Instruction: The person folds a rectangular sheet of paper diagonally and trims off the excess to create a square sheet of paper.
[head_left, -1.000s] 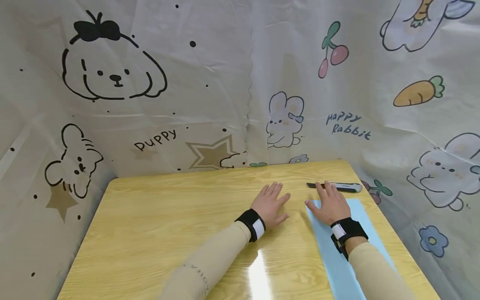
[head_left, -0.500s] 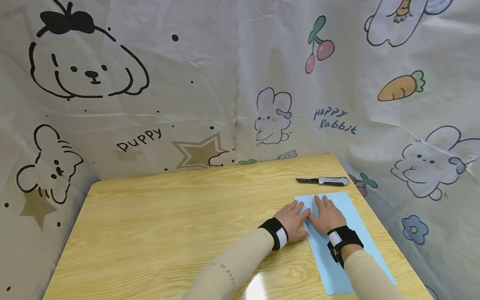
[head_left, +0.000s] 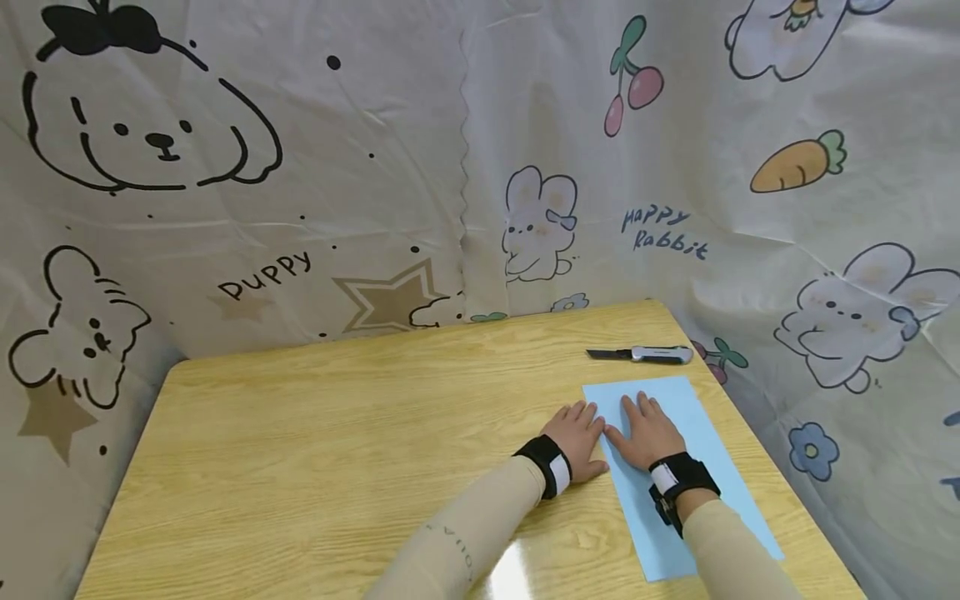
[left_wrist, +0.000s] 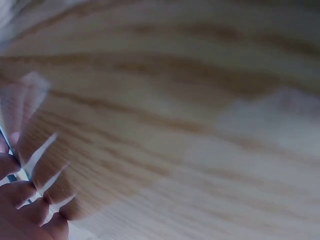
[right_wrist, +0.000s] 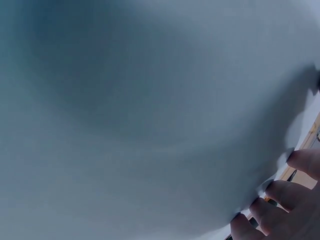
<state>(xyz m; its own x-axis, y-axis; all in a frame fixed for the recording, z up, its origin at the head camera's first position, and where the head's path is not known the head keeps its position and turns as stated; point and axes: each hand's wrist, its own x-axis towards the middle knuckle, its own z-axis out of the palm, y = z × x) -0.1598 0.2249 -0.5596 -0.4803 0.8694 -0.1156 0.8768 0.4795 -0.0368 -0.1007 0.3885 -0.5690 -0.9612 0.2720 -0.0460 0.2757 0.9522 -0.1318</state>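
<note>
A long light blue sheet of paper [head_left: 663,542] lies flat on the right part of the wooden table, in the head view. On its upper left part rests my right hand [head_left: 648,433], palm down with the fingers spread. My left hand [head_left: 576,440] lies palm down at the paper's left edge, its fingertips close to the right thumb. Both hands have fingers extended and hold nothing. Beyond the paper's far edge lies a utility knife [head_left: 660,355] with a grey handle, its dark blade pointing left. Pale blue-grey paper [right_wrist: 150,175] fills most of the right wrist view.
The yellow wood-grain table [head_left: 337,450] stretches far to the left of the hands. A white printed curtain [head_left: 405,167] with cartoon animals hangs behind it and along both sides. The table's right edge runs close beside the paper.
My left hand has moved right across the table to the paper's left edge. My right hand has drawn back from beside the knife onto the paper. The head view has shifted slightly.
</note>
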